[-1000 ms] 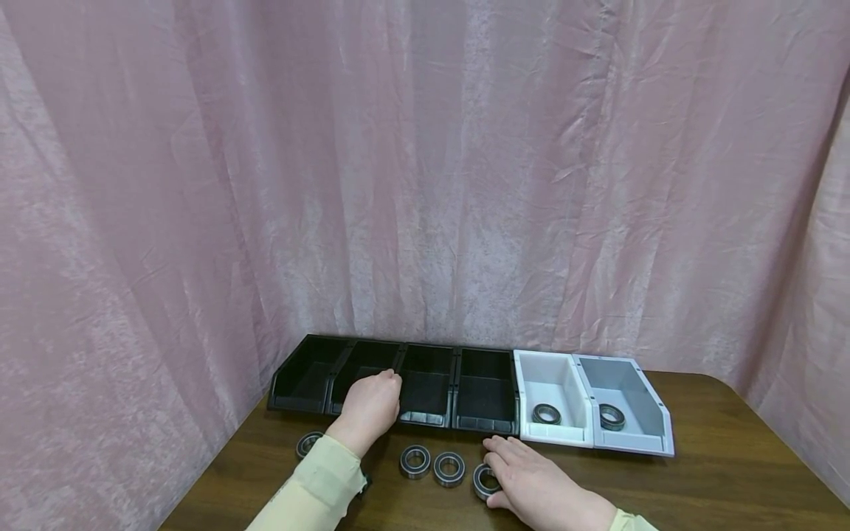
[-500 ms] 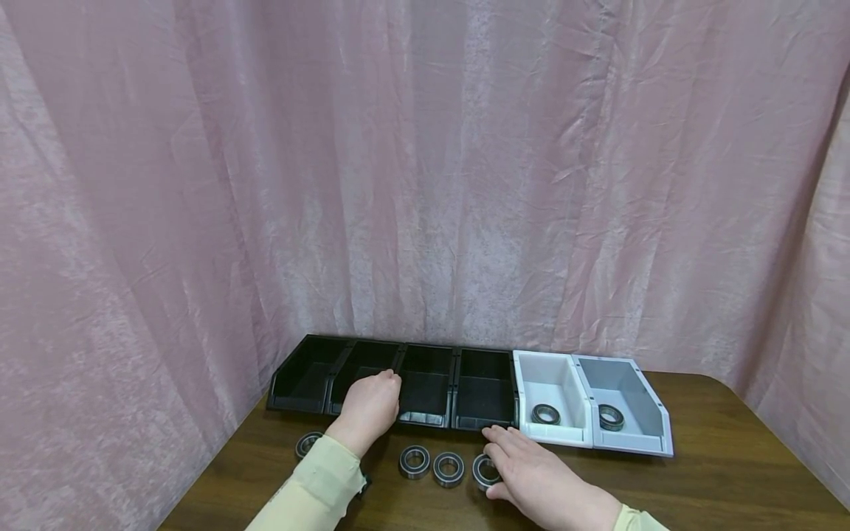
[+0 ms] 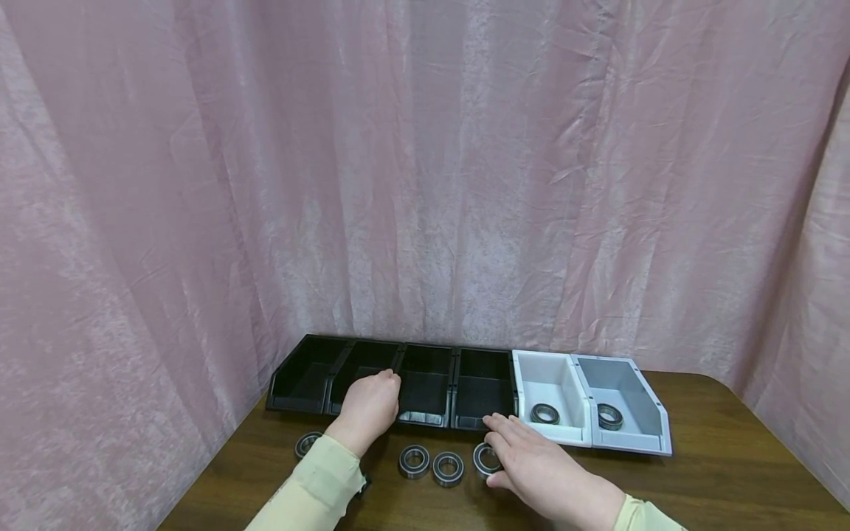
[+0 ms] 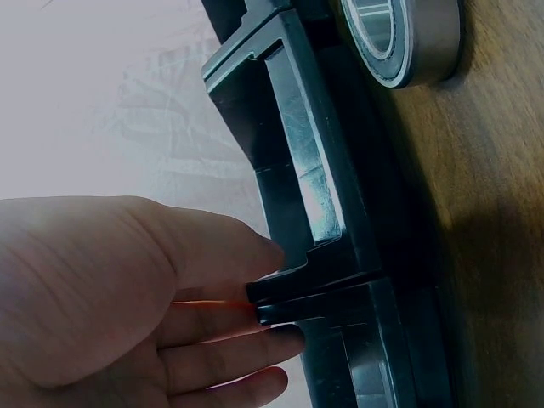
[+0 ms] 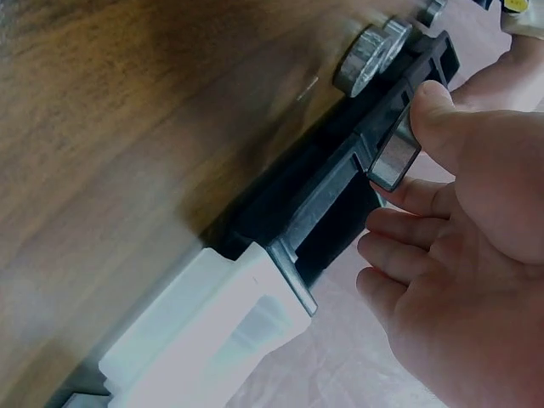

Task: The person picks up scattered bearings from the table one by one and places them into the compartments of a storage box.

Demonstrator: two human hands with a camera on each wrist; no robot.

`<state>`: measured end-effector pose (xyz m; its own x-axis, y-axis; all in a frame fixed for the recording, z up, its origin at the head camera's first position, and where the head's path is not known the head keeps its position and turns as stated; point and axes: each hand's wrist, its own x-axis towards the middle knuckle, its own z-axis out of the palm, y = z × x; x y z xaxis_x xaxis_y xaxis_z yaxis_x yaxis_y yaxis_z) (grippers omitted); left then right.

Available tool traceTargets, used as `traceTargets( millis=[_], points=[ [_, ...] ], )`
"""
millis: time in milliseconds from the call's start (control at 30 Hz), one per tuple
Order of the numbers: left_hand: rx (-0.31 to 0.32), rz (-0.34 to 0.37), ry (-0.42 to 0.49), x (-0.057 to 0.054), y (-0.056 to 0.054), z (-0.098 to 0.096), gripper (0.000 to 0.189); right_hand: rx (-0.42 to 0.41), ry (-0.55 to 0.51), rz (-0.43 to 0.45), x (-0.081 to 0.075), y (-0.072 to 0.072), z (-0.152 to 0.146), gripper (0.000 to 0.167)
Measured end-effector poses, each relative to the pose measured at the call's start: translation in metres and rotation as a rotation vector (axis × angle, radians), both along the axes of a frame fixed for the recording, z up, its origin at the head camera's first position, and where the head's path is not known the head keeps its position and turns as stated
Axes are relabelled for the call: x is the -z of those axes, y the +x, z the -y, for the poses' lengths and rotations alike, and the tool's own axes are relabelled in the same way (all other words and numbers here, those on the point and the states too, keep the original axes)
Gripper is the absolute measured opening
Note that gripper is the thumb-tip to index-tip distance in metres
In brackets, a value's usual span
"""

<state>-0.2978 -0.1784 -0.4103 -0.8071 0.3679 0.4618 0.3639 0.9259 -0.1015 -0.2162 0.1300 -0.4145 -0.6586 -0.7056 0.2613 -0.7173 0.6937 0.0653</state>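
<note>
My right hand (image 3: pixel 534 464) pinches a ball bearing (image 5: pixel 395 157) between thumb and fingers. In the right wrist view this ring looks raised off the table, before the front of the black bins. My left hand (image 3: pixel 368 405) is at the rims of the second and third black bins; the left wrist view has its thumb and fingers about the divider (image 4: pixel 293 285) where two bins meet. Between the hands, two bearings lie flat side by side, a left one (image 3: pixel 415 461) and a right one (image 3: pixel 448 469). Another bearing (image 3: pixel 308 445) lies left, partly behind the left forearm.
Several black bins (image 3: pixel 485 425) stand in a row along the back of the wooden table (image 3: pixel 704 457). At the row's right end are a white bin (image 3: pixel 558 435) and a grey bin (image 3: pixel 634 442), each with one bearing inside. A pink curtain (image 3: pixel 425 184) hangs behind.
The right hand has moved a little away from me, toward the bins, carrying its bearing. The left hand has stayed in place.
</note>
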Motion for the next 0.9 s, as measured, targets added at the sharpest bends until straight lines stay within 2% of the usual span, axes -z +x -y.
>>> traceTargets(
  millis=[300, 600, 900],
  points=[
    [-0.003, 0.014, 0.001, 0.0, -0.001, 0.0, 0.019, -0.007, -0.003, 0.011, -0.006, -0.003, 0.0, 0.049],
    [0.005, 0.004, 0.002, 0.0, -0.002, 0.001, 0.016, -0.008, -0.014, -0.066, -0.008, -0.008, -0.001, 0.049],
    [0.022, -0.021, 0.005, 0.001, -0.001, 0.001, 0.014, 0.02, -0.045, 0.043, -0.017, -0.011, -0.001, 0.048]
  ],
)
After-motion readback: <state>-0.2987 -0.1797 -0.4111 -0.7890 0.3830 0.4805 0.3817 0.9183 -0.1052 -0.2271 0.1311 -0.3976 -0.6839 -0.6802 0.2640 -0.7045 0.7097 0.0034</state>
